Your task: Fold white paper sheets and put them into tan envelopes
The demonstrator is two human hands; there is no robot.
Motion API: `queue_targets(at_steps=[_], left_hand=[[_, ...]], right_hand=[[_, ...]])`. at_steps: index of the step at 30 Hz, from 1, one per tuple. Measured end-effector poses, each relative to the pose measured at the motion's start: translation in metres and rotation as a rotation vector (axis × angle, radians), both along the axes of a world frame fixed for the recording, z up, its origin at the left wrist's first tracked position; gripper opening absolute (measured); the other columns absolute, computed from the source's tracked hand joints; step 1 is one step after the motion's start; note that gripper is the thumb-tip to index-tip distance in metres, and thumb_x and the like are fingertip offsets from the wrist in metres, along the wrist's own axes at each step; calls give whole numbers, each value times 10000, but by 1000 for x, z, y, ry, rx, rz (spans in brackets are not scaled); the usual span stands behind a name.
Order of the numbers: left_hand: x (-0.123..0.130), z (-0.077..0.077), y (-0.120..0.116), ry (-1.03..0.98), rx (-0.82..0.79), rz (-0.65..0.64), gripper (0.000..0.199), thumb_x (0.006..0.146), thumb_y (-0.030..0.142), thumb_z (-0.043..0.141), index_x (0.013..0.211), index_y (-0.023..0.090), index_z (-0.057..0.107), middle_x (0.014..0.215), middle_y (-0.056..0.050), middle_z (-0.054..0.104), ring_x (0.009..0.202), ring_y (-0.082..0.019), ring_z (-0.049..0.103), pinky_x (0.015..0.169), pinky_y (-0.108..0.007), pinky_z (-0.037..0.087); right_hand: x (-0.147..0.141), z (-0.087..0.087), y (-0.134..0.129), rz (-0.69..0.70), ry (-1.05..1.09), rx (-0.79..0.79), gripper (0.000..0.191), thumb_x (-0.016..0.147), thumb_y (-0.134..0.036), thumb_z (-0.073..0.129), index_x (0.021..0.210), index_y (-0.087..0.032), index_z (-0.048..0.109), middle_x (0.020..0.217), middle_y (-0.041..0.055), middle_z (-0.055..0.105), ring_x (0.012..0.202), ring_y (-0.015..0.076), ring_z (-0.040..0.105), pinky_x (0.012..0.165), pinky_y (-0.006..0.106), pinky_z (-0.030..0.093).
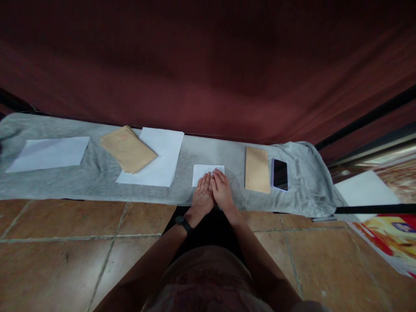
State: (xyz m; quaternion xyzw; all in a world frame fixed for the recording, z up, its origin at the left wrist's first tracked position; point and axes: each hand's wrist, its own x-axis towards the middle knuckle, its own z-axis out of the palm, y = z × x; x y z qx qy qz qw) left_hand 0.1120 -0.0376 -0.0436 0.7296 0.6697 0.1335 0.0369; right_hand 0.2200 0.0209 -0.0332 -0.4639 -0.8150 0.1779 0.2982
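Note:
A small white folded-looking paper lies on the grey cloth in front of me. My left hand rests flat on its lower part, fingers stretched out. Beside it and touching it, my right hand lies on the paper's right part, fingers extended. Both hands cover the paper's near edge. To the left, several brown envelopes lie across larger white sheets. One brown envelope lies alone to the right.
A phone lies right of the single envelope. Another white sheet is at the far left of the grey cloth. A dark red curtain hangs behind; a colourful printed package is at the lower right.

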Motion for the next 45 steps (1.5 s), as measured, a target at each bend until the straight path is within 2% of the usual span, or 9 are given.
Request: queue_targets(at_steps=[2,6,14,23,27,30,33,37,45], left_hand=[[-1,-2,0,3,3,0,659,949,168,413,1571,0,274,1646,-232,261,1560,-303,178,1264,-519,249],[-3,-4,-2,12,29,39,653,950,145,393,1574,-3,264,1648,-228,256,1557,-296,198,1260,-506,268],[-13,-3,-5,11,56,140,599,997,216,344,1559,11,313,1624,-221,329,1552,-275,225,1261,-490,260],[-27,4,-3,-9,66,248,593,1016,276,342,1533,-14,350,1611,-246,340,1534,-314,277,1249,-519,269],[-13,8,9,-37,62,185,581,1019,264,309,1553,37,343,1618,-196,360,1537,-270,282,1264,-497,247],[0,10,25,-62,17,88,569,1027,265,270,1551,62,363,1614,-161,388,1533,-240,298,1266,-468,256],[6,11,40,-73,-12,59,579,1039,317,265,1542,52,378,1611,-170,390,1537,-251,288,1261,-474,266],[-2,10,47,-66,5,53,608,1046,388,281,1546,52,366,1618,-182,372,1543,-253,272,1264,-475,251],[-26,3,34,-28,45,155,625,1034,366,327,1556,22,329,1630,-213,324,1548,-291,248,1257,-513,244]], right_hand=[[-9,0,0,65,-31,-6,435,1062,-289,359,1383,-133,608,1463,135,585,1391,214,499,1191,407,391],[-13,-5,0,89,-151,-1,468,1079,-291,319,1434,-115,567,1512,136,541,1443,224,452,1224,438,341],[5,-8,6,54,-326,30,514,1080,-328,339,1531,-104,437,1605,148,401,1501,260,362,1239,489,264],[14,-10,10,-45,-370,40,553,1066,-338,374,1560,-89,373,1615,190,370,1490,298,362,1202,532,272],[14,-8,9,-47,-406,25,563,1064,-326,354,1571,-82,348,1630,181,345,1504,296,333,1215,527,251],[15,-5,7,-30,-457,13,555,1041,-218,337,1579,-80,332,1654,156,300,1528,278,285,1236,501,218],[15,0,6,-19,-492,7,578,1007,-141,338,1582,-84,328,1659,154,288,1531,278,280,1242,501,200],[13,3,6,-25,-495,-2,577,1010,-164,366,1575,-55,329,1643,189,309,1524,289,291,1234,509,216],[12,-7,7,-58,-384,33,542,1055,-276,369,1558,-74,371,1623,186,350,1511,295,329,1222,546,254]])
